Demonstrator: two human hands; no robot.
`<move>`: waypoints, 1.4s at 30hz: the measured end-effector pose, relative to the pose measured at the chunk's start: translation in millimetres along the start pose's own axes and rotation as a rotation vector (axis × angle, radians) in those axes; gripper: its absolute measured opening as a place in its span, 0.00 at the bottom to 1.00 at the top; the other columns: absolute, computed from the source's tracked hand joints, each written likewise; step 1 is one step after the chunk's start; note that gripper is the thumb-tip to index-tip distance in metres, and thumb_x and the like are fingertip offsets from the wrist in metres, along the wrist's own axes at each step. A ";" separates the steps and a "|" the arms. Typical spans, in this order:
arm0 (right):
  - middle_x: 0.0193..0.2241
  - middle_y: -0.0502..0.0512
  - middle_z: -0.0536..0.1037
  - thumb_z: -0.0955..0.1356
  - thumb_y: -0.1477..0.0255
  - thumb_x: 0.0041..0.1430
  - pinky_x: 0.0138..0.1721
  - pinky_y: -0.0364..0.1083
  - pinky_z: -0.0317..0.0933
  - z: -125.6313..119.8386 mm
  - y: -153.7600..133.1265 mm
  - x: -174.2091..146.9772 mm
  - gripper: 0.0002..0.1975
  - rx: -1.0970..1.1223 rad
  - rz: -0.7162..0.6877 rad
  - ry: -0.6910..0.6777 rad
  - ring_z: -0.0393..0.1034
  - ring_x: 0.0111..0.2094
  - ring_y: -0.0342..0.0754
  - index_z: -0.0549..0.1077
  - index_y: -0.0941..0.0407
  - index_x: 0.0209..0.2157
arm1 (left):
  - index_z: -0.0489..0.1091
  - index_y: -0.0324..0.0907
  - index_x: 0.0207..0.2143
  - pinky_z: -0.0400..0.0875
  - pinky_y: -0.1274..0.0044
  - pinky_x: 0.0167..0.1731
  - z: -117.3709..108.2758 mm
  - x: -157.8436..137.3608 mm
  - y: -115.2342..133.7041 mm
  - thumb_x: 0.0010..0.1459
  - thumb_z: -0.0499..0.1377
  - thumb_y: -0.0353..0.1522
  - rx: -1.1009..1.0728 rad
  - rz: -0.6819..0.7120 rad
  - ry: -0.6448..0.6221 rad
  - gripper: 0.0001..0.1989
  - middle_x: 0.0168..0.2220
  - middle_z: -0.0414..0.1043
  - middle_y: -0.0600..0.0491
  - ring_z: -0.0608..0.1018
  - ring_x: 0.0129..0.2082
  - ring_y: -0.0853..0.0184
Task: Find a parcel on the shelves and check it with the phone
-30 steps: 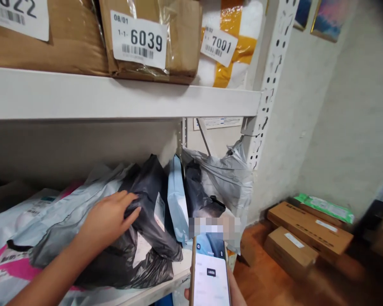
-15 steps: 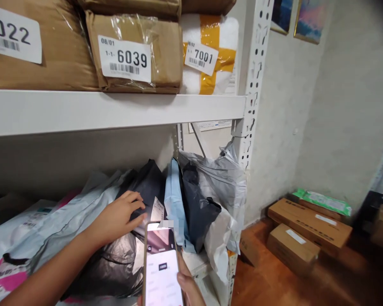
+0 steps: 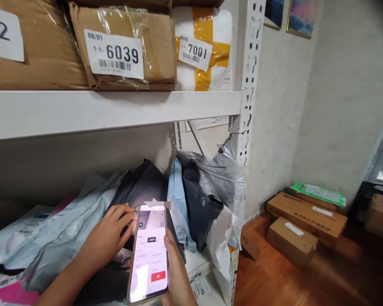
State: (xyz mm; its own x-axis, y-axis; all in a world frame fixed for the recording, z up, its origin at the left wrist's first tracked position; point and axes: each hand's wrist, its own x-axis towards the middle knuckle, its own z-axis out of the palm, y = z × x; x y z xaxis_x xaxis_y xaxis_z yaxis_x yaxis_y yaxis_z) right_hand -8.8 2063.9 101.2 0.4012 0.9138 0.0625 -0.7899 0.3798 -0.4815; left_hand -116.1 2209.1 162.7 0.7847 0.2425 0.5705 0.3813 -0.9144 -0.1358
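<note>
The phone (image 3: 149,255) has a smooth, glossy glass screen. The black mailer bag (image 3: 143,182) under the left hand (image 3: 107,238) is crinkled, faintly shiny plastic. The parcel marked 6039 (image 3: 124,46) is brown paper under glossy tape. The shelf (image 3: 115,110) is matt painted metal.

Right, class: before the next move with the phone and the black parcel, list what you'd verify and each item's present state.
1. Phone held firmly in right hand: ok.
2. Phone screen lit: ok.
3. Left hand resting on black parcel: ok.
4. Black parcel's label facing the phone: cannot tell, phone hides it.
5. Light blue parcel clear of the hands: ok.
</note>
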 end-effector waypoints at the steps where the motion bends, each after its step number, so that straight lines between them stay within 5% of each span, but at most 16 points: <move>1: 0.43 0.60 0.80 0.70 0.56 0.50 0.34 0.53 0.70 -1.8 -0.2 0.6 0.41 0.016 -0.009 0.020 0.77 0.32 0.53 0.55 0.55 0.61 | 0.73 0.48 0.39 0.71 0.67 0.49 -0.1 0.9 0.8 0.61 0.52 0.37 0.007 0.000 0.005 0.11 0.42 0.73 0.52 0.71 0.50 0.60; 5: 0.44 0.60 0.80 0.72 0.56 0.47 0.36 0.53 0.71 -5.1 -0.1 3.9 0.40 0.035 -0.024 0.053 0.76 0.39 0.56 0.60 0.54 0.59 | 0.73 0.48 0.39 0.73 0.67 0.48 1.2 1.4 1.4 0.61 0.52 0.37 0.025 -0.004 0.025 0.10 0.43 0.73 0.52 0.72 0.50 0.59; 27: 0.47 0.61 0.79 0.72 0.56 0.48 0.40 0.56 0.71 -4.3 0.2 6.8 0.41 0.011 -0.025 0.044 0.76 0.39 0.56 0.56 0.54 0.61 | 0.72 0.48 0.38 0.73 0.65 0.48 3.5 1.4 -1.0 0.61 0.52 0.37 0.021 -0.005 0.032 0.10 0.43 0.73 0.51 0.72 0.49 0.59; 30: 0.43 0.59 0.81 0.71 0.65 0.48 0.41 0.56 0.70 -1.1 -8.6 -0.2 0.40 0.026 0.010 -0.056 0.77 0.38 0.55 0.53 0.54 0.60 | 0.72 0.47 0.39 0.72 0.65 0.49 3.1 1.1 -1.0 0.62 0.51 0.36 0.012 -0.008 0.017 0.10 0.43 0.72 0.51 0.71 0.50 0.59; 34: 0.40 0.57 0.81 0.67 0.79 0.35 0.41 0.56 0.68 2.3 -22.5 -10.0 0.46 0.025 0.089 -0.270 0.77 0.39 0.56 0.52 0.54 0.60 | 0.71 0.47 0.40 0.71 0.65 0.49 3.2 1.2 -0.5 0.61 0.51 0.35 0.023 0.006 0.020 0.10 0.43 0.71 0.51 0.71 0.50 0.59; 38: 0.43 0.57 0.80 0.67 0.81 0.34 0.38 0.50 0.65 2.1 -30.3 -17.1 0.54 -0.080 0.106 -0.252 0.77 0.38 0.53 0.38 0.55 0.63 | 0.71 0.46 0.40 0.72 0.65 0.48 7.6 0.3 -3.9 0.61 0.51 0.35 0.041 0.017 0.029 0.10 0.43 0.72 0.50 0.71 0.49 0.59; 42: 0.40 0.59 0.81 0.69 0.78 0.36 0.34 0.46 0.62 -6.8 -31.1 -25.4 0.53 -0.185 0.124 -0.306 0.77 0.39 0.52 0.39 0.57 0.63 | 0.72 0.44 0.40 0.69 0.62 0.51 5.1 3.3 -5.2 0.62 0.49 0.37 0.016 -0.025 -0.038 0.13 0.44 0.71 0.48 0.70 0.51 0.58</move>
State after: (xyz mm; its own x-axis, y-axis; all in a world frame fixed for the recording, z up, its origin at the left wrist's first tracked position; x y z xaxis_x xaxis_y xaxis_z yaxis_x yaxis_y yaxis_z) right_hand 8.8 2028.0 108.7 0.1289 0.9625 0.2386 -0.7152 0.2569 -0.6500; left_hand -113.1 2216.3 161.2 0.7929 0.2778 0.5423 0.4085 -0.9027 -0.1350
